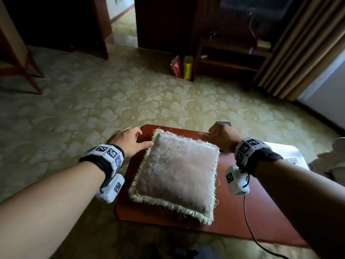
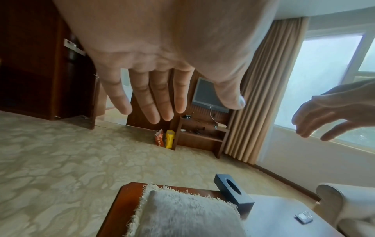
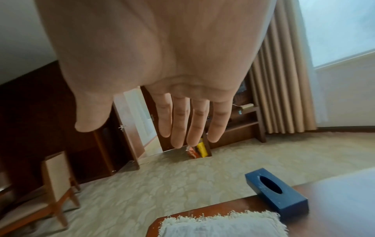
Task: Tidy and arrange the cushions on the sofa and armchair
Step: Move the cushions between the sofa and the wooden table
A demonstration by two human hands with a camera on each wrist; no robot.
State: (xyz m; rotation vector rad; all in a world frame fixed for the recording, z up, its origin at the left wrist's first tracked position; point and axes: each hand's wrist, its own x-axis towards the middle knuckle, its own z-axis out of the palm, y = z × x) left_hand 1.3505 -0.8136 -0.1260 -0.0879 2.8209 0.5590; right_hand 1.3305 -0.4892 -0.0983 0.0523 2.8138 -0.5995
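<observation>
A pale plush cushion [image 1: 177,172] with a fringed edge lies flat on a red-brown wooden coffee table [image 1: 242,212]. My left hand [image 1: 136,139] hovers at its far left corner, fingers spread and straight, thumb close to the fringe. My right hand [image 1: 214,132] hovers over the far right corner. In the left wrist view the left hand [image 2: 158,96] holds nothing above the cushion [image 2: 182,214]. The right wrist view shows the right hand [image 3: 182,120] with straight, empty fingers above the cushion [image 3: 219,227]. No contact with the cushion shows.
A dark blue tissue box [image 3: 276,190] sits on the table's far edge, right of the cushion. A light armchair arm [image 2: 345,200] stands to the right, a wooden chair [image 1: 16,58] at far left. Snack bags [image 1: 182,67] lean against a shelf unit [image 1: 229,57].
</observation>
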